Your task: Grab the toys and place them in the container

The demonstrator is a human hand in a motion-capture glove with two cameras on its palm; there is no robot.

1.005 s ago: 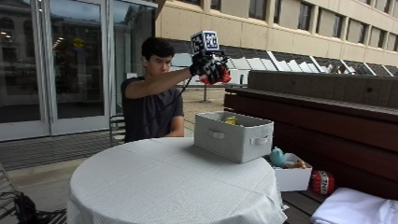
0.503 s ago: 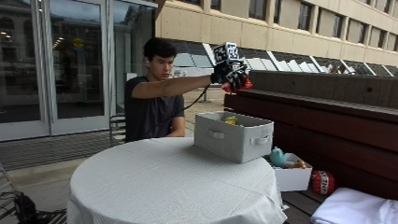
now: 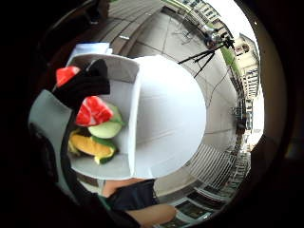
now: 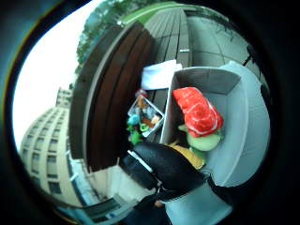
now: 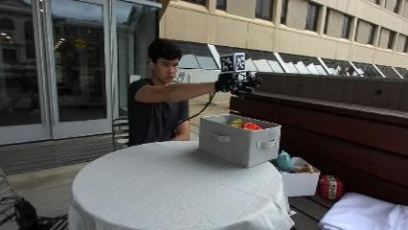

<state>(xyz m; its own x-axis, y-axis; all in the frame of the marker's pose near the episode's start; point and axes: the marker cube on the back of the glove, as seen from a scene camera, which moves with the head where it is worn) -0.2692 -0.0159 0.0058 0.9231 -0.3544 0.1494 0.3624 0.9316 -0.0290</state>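
A person's gloved right hand point(image 5: 237, 85), fingers spread, hangs above the grey container point(image 5: 237, 140) holding toys point(image 5: 251, 127).

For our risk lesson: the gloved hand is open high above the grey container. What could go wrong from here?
1. The right hand hangs high over the container; a toy let go from there might bounce out.
2. The container stands near the table edge, so a knock could tip it off.

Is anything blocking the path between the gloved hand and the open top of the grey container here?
Nothing visible does. The gloved right hand is open in the air above the grey container, whose top is open. A red toy already lies inside with other toys, and only air separates hand and bin.
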